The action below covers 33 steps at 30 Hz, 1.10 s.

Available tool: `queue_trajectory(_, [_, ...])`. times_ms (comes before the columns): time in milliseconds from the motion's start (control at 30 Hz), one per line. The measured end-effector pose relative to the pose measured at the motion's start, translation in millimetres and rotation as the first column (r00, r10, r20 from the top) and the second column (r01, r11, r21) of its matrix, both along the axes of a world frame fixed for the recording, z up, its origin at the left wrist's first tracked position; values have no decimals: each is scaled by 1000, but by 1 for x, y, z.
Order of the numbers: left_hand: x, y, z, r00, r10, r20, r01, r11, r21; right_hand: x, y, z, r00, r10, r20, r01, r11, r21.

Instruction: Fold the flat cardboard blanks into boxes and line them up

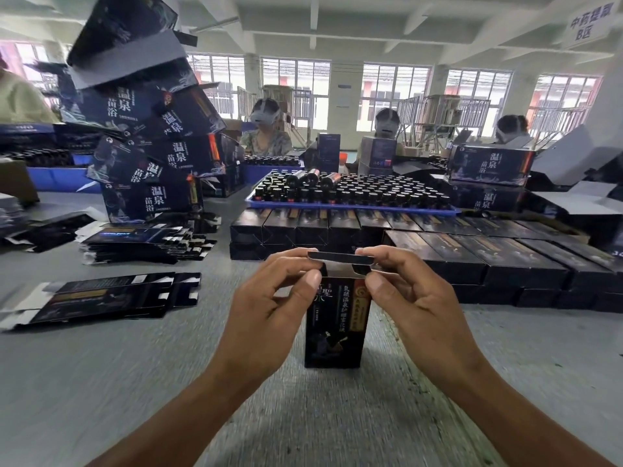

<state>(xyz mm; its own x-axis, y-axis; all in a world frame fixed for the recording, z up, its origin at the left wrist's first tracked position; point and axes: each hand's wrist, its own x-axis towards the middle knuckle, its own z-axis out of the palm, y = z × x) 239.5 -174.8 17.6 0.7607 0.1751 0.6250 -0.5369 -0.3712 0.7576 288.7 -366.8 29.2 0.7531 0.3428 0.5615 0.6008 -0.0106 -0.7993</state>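
A blue tray (350,207) holds dark bottles (354,192), while nearer, an upright box (335,326) on the tabletop (135,365) has its top flap (340,258) pinched by the left hand (266,308) and right hand (414,308).

Packing workshop — stacked cartons (145,136), bottle tray (350,208)

Printed cardboard box (335,326), upright between the fingers of the left hand (269,305) and right hand (418,298): dark coated outer face with a slight sheen, plain matt grey inside on the top flap (340,259) pinched at the fingertips. Beyond the fingertips, folded boxes (438,251) of the same glossy dark card and a smooth blue plastic tray (347,207). Left of the fingers, flat blanks (101,298) on a matt grey, felt-like table cover (135,382).
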Motion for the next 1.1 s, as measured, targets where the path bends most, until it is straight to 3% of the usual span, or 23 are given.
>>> queue_trajectory(300, [-3,-2,1,999,-51,-19,49,996,-77,-6,4,2,998,-65,20,63,994,91])
queue_trajectory(700, [-1,-5,2,1000,21,-4,-21,983,-185,-3,4,0,997,-74,-4,74,993,91])
queue_trajectory(900, [-3,-2,2,999,52,15,-51,998,-46,-2,3,-2,998,-67,-10,68,993,92])
queue_trajectory(1100, [-2,0,2,997,43,61,-43,999,-1,2,2,-6,999,-49,-5,49,994,101])
